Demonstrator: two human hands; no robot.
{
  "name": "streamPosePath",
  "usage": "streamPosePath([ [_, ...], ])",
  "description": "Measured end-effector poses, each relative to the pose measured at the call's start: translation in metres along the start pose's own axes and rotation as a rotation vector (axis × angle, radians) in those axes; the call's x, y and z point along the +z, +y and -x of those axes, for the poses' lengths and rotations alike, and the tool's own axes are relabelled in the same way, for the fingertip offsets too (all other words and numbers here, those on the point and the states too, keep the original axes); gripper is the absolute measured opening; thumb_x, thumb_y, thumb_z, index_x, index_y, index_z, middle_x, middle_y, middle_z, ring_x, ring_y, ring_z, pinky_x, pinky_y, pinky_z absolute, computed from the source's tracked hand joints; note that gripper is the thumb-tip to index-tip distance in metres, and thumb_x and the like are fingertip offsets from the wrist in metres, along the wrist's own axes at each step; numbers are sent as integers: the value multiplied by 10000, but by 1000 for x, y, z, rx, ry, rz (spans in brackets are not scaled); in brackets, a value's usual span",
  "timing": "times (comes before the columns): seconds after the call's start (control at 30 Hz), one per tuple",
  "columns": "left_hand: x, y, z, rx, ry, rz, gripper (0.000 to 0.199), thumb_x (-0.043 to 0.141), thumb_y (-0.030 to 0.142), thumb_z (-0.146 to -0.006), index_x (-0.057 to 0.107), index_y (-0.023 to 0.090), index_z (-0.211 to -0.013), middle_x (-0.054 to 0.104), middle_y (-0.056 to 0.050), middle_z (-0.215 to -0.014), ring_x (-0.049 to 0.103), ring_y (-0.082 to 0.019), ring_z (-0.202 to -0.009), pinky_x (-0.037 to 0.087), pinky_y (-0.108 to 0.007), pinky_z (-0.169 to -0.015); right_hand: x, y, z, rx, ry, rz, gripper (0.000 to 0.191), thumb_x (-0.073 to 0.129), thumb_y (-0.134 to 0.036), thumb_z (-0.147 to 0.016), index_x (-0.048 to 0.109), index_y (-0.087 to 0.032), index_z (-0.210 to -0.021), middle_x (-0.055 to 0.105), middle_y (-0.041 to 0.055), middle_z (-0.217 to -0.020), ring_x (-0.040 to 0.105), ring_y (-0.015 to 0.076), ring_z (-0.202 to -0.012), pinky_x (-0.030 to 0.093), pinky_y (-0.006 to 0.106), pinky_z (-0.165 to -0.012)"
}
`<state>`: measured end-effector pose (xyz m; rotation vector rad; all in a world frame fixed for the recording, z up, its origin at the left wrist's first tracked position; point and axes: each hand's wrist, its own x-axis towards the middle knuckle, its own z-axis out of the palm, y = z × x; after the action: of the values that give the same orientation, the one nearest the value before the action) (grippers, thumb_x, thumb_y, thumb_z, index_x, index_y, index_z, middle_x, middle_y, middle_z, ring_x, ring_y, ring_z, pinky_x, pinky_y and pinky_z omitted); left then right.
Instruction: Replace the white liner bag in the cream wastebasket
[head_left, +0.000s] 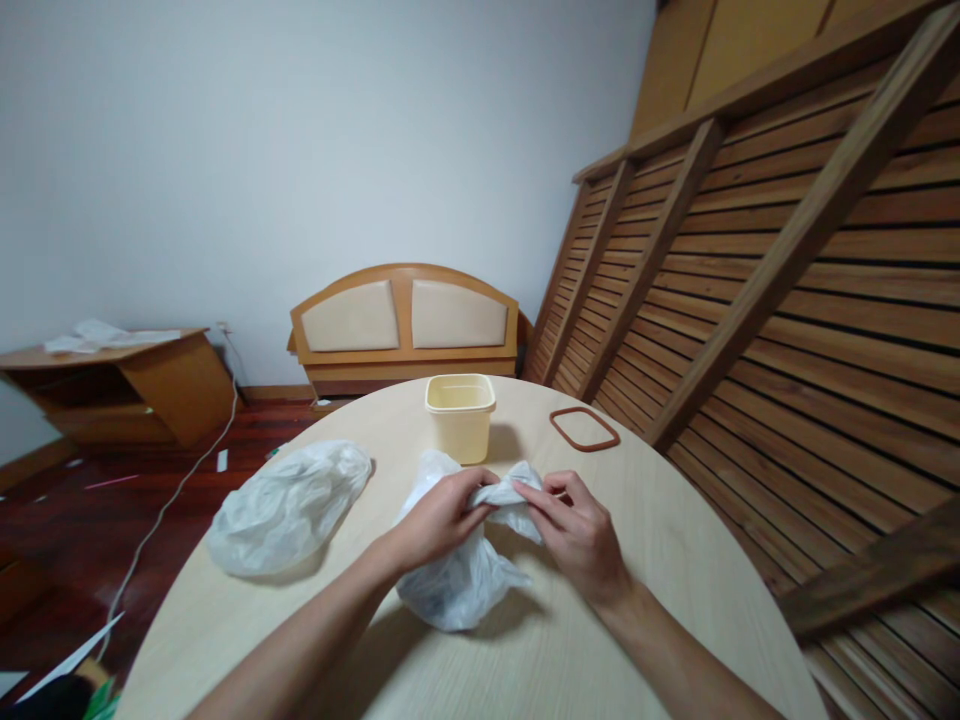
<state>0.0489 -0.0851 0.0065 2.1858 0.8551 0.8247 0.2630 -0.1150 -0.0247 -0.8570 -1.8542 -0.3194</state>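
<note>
Between my two hands, over the near part of the round table, is a crumpled white plastic bag (461,585). My left hand (442,515) is closed on a gathered, twisted part of it. With thumb and fingers, my right hand (574,525) pinches the same twisted part a little to the right. The bag's loose body hangs below and behind my left hand. Just beyond my hands stands a pale yellow, open-topped plastic bin (461,430), upright. A brown rounded-square ring (585,429) lies flat to its right. Another crumpled white plastic bag (292,510) rests at the left.
The round wooden table (675,580) has a curved edge. Slatted wooden panels (750,300) lean along the right. Behind the table stands a headboard (405,315). A low cabinet (172,390) is at the left, with a cable (176,495) running across the floor.
</note>
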Motion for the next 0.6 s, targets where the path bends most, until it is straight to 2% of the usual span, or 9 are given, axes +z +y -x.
streamPosePath([
  [0.07,0,-1,0,-4,38,53,170,562,151,-888,590,182,-1053,690,-61,-1022,632,-200,-934,478,-305,-848,1,-4,-1,2,-41,-27,399,586,-88,-895,674,-201,-1267,605,110,-1100,654,205,-1007,621,310,-798],
  [0.13,-1,-3,0,-9,63,69,156,557,169,-899,594,182,-1050,700,-63,-1022,639,-198,-923,484,-301,-841,1,-7,-3,-5,-108,-20,485,620,-134,-871,602,-163,-1355,539,174,-1348,580,274,-1218,606,398,-919],
  [0.2,-2,-3,-1,-20,63,60,148,548,188,-914,608,181,-1050,709,-63,-1009,645,-198,-913,487,-299,-837,1,-7,-4,-14,-157,14,518,629,-145,-866,571,-164,-1380,508,178,-1446,538,300,-1284,567,474,-993],
  [0.3,-3,-2,0,-34,22,37,163,527,198,-936,626,183,-1066,715,-65,-1020,650,-203,-940,487,-307,-860,2,-3,-5,-29,-179,25,449,596,-107,-886,590,-204,-1325,605,128,-1382,546,290,-1287,526,527,-1042],
  [0.47,-2,5,3,-65,-57,15,204,488,246,-977,632,159,-1094,706,-75,-1002,644,-204,-925,485,-326,-859,3,4,-2,-41,-189,-62,336,544,-41,-869,617,-233,-1135,711,76,-1149,550,282,-1302,533,536,-1026],
  [0.6,1,10,4,-71,-82,9,292,659,330,-890,621,166,-1128,690,-41,-961,611,-185,-843,470,-300,-792,3,4,-1,-17,-196,-62,302,558,-27,-837,601,-242,-1044,700,55,-1011,683,242,-1005,528,542,-1019],
])
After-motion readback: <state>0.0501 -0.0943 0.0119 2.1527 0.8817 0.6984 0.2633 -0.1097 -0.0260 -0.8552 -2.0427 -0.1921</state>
